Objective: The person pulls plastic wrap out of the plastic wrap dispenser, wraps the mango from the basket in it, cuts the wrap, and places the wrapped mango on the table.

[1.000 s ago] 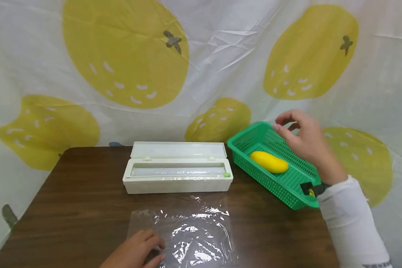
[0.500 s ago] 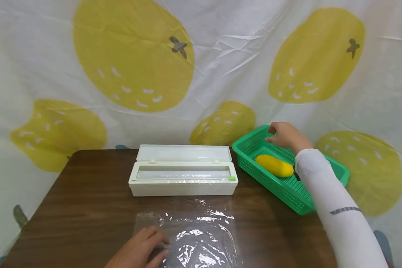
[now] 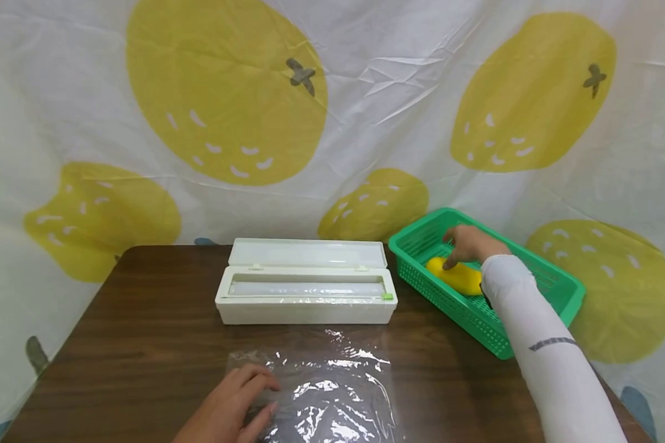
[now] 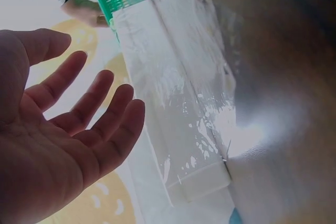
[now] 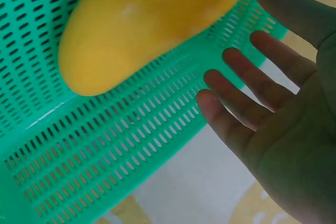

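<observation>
A long yellow fruit, mango-like (image 3: 463,281), lies inside the green perforated basket (image 3: 449,315) on the right. Over the basket reaches my right hand (image 3: 470,243), its thumb at or just above the fruit's left part. In the right wrist view the fingers of the right hand (image 5: 278,103) are spread and loosely bent beside the fruit; the thumb tip is cut off by the frame. A sheet of clear cling film (image 3: 332,400) lies on the table in front. At its left edge is my left hand (image 3: 229,403), fingers loosely bent, gripping nothing; the left wrist view shows the palm.
A white cling film dispenser (image 3: 305,314) stands behind the sheet with its lid (image 3: 310,252) raised and a green slider (image 3: 386,296) at its right end. Film runs over its front. The brown table (image 3: 116,344) meets a fruit-printed curtain (image 3: 366,111) at the back.
My right hand has moved left and down into the basket toward the yellow fruit. My left hand stays at the film's left edge. The head view has shifted slightly.
</observation>
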Demonstrator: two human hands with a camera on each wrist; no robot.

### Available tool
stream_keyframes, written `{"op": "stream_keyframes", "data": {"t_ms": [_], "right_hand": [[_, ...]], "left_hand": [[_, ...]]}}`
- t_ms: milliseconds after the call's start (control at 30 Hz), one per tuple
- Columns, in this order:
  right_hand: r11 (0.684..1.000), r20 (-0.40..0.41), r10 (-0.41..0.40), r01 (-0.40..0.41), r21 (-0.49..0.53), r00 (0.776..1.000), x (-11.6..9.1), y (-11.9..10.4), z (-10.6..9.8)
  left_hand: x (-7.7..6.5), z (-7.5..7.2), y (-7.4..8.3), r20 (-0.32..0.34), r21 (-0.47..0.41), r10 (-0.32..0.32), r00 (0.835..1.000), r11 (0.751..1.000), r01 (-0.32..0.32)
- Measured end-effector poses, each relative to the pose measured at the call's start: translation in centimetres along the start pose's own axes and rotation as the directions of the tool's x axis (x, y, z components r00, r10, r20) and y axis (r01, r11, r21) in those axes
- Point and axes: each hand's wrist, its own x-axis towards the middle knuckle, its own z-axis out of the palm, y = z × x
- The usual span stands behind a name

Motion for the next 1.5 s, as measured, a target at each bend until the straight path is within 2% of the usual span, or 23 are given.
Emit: {"op": "stream_keyframes", "data": {"t_ms": [167, 500, 767, 933, 1333, 1500], "right_hand": [[0.999, 0.022, 0.038, -0.038, 0.005, 0.999, 0.2, 0.1, 0.9], [0.999, 0.057, -0.033, 0.034, -0.023, 0.998, 1.0, -0.8, 2.0], [0.999, 0.086, -0.003, 0.006, -0.039, 0.996, 0.7, -0.9, 2.4], [0.999, 0.069, -0.026, 0.028, -0.029, 0.997, 1.0, -0.5, 2.8], [1.000, 0.070, -0.017, 0.017, -0.007, 0.997, 0.9, -0.7, 2.9], [0.999, 0.058, -0.037, 0.038, -0.015, 0.998, 0.6, -1.0, 2.3]], "left_hand": [[0.1, -0.2, 0.0, -0.007, -0.003, 0.001, 1.000, 1.000, -0.001], [-0.3, -0.2, -0.3, 0.012, -0.026, -0.019, 1.000, 0.999, 0.020], [-0.3, -0.3, -0.3, 0.011, -0.017, -0.032, 0.999, 0.999, 0.032], [-0.4, -0.4, -0.4, 0.012, -0.016, -0.024, 1.000, 1.000, 0.024], [-0.6, -0.6, -0.5, 0.017, -0.017, -0.020, 1.000, 1.000, 0.020], [-0.7, -0.6, -0.4, 0.028, -0.019, -0.049, 0.998, 0.999, 0.049]]}}
